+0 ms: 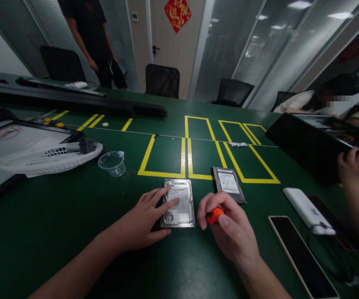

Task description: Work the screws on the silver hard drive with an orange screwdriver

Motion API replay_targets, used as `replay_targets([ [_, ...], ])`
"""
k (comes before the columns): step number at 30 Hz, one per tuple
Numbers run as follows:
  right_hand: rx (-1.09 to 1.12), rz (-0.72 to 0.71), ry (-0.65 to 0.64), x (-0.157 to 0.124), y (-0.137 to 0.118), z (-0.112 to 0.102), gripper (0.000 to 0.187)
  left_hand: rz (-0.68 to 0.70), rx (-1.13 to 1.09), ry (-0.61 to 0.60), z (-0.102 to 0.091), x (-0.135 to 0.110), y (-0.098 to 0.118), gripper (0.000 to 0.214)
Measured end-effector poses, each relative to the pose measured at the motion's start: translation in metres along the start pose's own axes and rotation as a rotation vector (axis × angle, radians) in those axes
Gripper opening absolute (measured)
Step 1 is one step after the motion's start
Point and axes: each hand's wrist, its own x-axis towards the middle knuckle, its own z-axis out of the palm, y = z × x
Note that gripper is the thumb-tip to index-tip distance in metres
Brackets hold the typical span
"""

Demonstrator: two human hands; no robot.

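Note:
A silver hard drive with a white label lies on the green table in front of me. My left hand rests on its left side, fingers spread over the label. Beside its right edge, my right hand is wrapped round a screwdriver with an orange and black handle. The screwdriver's thin shaft points toward the drive's lower right corner; whether the tip touches it I cannot tell. A second hard drive lies just beyond my right hand, at a slight slant.
A clear plastic cup and a white basket stand left. On the right lie a phone and a white power bank with a cable. Another person's hand touches a black case. Yellow tape marks the table.

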Motion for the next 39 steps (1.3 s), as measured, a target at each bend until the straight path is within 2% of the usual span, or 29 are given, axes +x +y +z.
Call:
replay_targets([
  [11, 0.006, 0.013, 0.005, -0.0013, -0.0006, 0.0028, 0.019, -0.007, -0.005, 0.004, -0.0002, 0.0005, 0.0007, 0.094],
  [17, -0.001, -0.018, 0.011, 0.0015, -0.0023, 0.0026, 0.032, -0.004, -0.005, -0.002, -0.0008, 0.0001, 0.0012, 0.092],
  [39, -0.041, -0.004, -0.004, -0.0001, -0.0020, 0.0019, 0.029, 0.014, -0.004, 0.022, -0.0002, -0.0005, 0.0003, 0.093],
])
